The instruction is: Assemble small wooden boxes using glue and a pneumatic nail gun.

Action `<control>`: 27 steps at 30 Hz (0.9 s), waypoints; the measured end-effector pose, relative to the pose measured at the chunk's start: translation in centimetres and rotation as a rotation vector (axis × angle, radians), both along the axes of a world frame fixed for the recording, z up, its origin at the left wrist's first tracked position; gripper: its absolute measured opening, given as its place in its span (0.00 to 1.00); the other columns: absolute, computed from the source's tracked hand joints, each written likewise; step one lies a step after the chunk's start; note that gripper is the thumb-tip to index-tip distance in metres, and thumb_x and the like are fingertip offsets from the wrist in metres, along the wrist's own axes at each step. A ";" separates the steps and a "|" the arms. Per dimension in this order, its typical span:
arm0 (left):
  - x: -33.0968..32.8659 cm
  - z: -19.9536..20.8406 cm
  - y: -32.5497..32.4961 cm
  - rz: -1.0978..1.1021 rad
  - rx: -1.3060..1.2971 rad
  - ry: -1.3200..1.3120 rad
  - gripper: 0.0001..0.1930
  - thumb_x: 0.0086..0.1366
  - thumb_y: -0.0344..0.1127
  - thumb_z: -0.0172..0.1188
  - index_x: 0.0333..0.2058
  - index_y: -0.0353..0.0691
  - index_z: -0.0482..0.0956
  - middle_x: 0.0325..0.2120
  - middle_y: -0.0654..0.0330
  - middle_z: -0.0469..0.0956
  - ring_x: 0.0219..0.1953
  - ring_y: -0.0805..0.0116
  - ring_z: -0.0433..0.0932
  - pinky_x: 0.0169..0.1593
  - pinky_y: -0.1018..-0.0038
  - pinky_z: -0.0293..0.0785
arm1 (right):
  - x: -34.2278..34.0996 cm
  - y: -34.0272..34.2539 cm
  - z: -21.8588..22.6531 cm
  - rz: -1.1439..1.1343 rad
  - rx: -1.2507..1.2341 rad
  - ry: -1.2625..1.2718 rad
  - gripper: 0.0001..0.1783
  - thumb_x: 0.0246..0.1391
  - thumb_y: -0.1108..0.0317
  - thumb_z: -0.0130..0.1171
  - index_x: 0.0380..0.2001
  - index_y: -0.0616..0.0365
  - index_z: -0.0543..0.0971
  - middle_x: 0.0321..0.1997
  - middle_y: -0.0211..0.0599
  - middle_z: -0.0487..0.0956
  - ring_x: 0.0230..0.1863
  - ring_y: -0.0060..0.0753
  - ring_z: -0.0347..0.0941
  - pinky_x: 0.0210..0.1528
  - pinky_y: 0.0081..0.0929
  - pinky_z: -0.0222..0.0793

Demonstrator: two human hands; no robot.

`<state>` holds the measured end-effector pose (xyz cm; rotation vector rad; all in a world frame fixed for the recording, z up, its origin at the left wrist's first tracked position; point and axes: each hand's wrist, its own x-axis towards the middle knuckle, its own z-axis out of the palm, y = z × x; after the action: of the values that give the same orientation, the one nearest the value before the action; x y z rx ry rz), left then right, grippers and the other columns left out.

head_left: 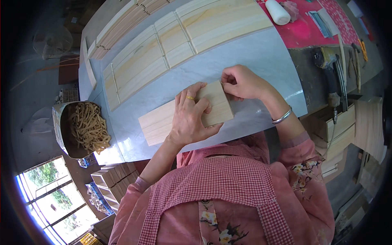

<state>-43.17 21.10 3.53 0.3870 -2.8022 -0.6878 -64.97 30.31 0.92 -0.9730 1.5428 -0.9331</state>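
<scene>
A flat, oblong pale wooden board with a thick right edge lies slanted near the front of the table. My left hand, with a yellow ring, grips it from above: the fingers bend over its top and the thumb reaches along the near side. At the board's right end, my right hand has its fingers curled and pinched against the corner; whatever is between them is hidden. Beyond the hands, several joined pale wooden panels lie in a row, with dark bands or gaps across them.
A bin of tan rubber bands or strips stands at the table's left edge. Stacked thin boards lie at the far left. On a pink cloth at the far right rests a white bottle. A power tool hangs right of the table.
</scene>
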 end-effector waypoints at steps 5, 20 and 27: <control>-0.2 0.0 -0.1 -0.041 -0.005 -0.009 0.22 0.41 0.41 0.76 0.27 0.42 0.71 0.60 0.45 0.66 0.56 0.46 0.68 0.61 0.55 0.62 | -0.8 -1.4 -2.9 0.126 -0.277 0.560 0.05 0.53 0.74 0.62 0.29 0.65 0.78 0.23 0.37 0.79 0.19 0.30 0.70 0.23 0.27 0.68; 0.0 -0.3 0.0 -0.017 -0.024 0.022 0.24 0.37 0.37 0.77 0.27 0.44 0.67 0.59 0.46 0.67 0.61 0.46 0.66 0.61 0.53 0.61 | 3.8 6.7 0.7 -0.112 0.183 -0.217 0.08 0.56 0.71 0.52 0.30 0.64 0.77 0.21 0.38 0.79 0.12 0.30 0.70 0.16 0.23 0.67; -0.1 -0.1 0.3 -0.011 -0.034 0.030 0.24 0.37 0.38 0.77 0.27 0.43 0.68 0.59 0.46 0.68 0.60 0.47 0.67 0.62 0.54 0.61 | 1.5 3.7 0.9 0.210 0.369 -0.097 0.07 0.58 0.73 0.51 0.28 0.61 0.77 0.19 0.35 0.77 0.14 0.28 0.70 0.17 0.23 0.67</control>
<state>-43.31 21.41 3.43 0.3516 -2.7858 -0.6417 -63.51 34.01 1.87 -0.7926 1.4339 -0.5157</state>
